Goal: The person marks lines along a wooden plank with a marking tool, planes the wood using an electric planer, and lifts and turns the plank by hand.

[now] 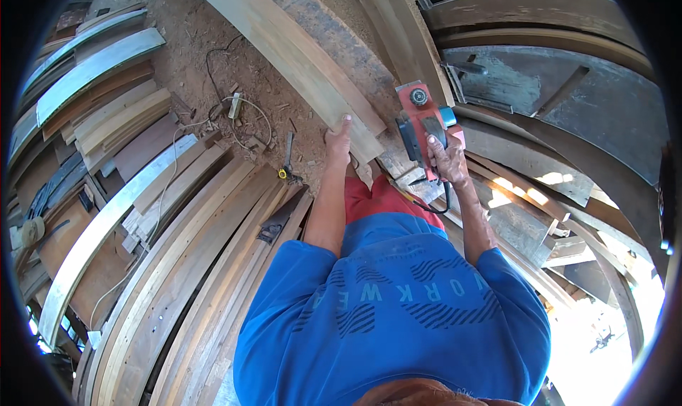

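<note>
Head view: gripping red electric planer (423,115) by its handle with right hand (447,159), just right of wooden board (298,72). Clasping board's near-end left edge with left hand (339,143), thumb on top; can't make out fingers beneath. Can't see far end, cut off by top rim.

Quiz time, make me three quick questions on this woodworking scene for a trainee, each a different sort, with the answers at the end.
1. Which hand holds the red power planer?

2. True or false: the left hand touches the pale board.

3. Where does the yellow-and-black tape measure lie?
a) On top of the pale board
b) In the picture, to the left of the left forearm
c) Under the right hand

Key: 1. The right hand. 2. True; it is at the board's near end. 3. b.
</note>
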A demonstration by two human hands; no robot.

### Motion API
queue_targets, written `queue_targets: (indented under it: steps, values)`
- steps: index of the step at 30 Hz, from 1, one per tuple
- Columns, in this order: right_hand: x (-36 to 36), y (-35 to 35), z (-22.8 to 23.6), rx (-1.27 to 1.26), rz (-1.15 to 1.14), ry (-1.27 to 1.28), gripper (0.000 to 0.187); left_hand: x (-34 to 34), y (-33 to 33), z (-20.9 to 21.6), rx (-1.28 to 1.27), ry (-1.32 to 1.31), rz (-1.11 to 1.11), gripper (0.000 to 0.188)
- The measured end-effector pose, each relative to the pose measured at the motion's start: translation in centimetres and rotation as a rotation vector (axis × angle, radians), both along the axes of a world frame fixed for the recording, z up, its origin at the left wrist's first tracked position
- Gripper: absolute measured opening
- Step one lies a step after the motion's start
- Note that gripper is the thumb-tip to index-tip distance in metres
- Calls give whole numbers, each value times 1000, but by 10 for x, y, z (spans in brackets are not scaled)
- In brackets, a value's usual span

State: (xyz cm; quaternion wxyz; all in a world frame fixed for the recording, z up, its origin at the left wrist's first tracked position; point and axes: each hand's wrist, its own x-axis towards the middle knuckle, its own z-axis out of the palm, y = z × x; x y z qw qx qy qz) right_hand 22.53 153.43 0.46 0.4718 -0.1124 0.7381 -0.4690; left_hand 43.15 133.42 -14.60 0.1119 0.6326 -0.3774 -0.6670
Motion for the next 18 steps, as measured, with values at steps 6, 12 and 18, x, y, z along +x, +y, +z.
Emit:
queue_targets:
  steps: [6,12,18]
  values:
    - [12,1,-9,46,-13,21,46,-42,15,34,-367,-388,-205,107]
    - [24,-1,-7,28,-50,-9,46,-33,10,21,-394,-330,-320,114]
    - [21,-9,9,5,11,18,47,-25,11,5,-487,-388,-416,118]
